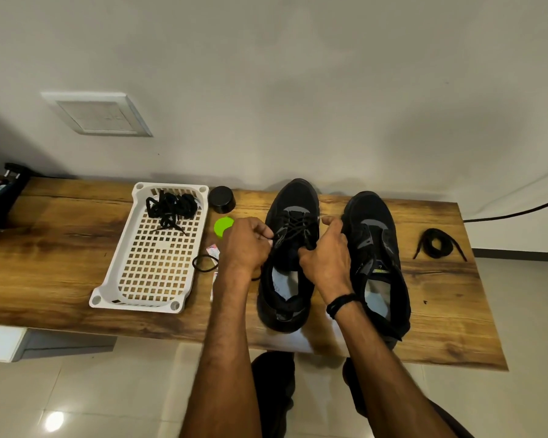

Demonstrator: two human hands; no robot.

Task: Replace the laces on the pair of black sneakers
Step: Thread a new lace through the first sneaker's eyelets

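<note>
Two black sneakers stand side by side on the wooden table (pixel 60 248), toes pointing to the wall. The left sneaker (pixel 290 257) has a black lace (pixel 296 227) threaded through its eyelets. My left hand (pixel 246 245) pinches a lace end at that shoe's left side. My right hand (pixel 328 254) grips the lace and tongue at its right side. The right sneaker (pixel 377 260) has no lace in it. A coiled black lace (pixel 438 243) lies on the table to its right. A bundle of black laces (pixel 171 208) sits in the white basket (pixel 146 298).
A black round lid (pixel 222 199) and a green lid (pixel 223 226) lie between basket and shoes. A black loop (pixel 204 263) and small packets lie by the basket. A black clamp (pixel 0 197) is at the far left edge. A dark cable (pixel 519 211) hangs at right.
</note>
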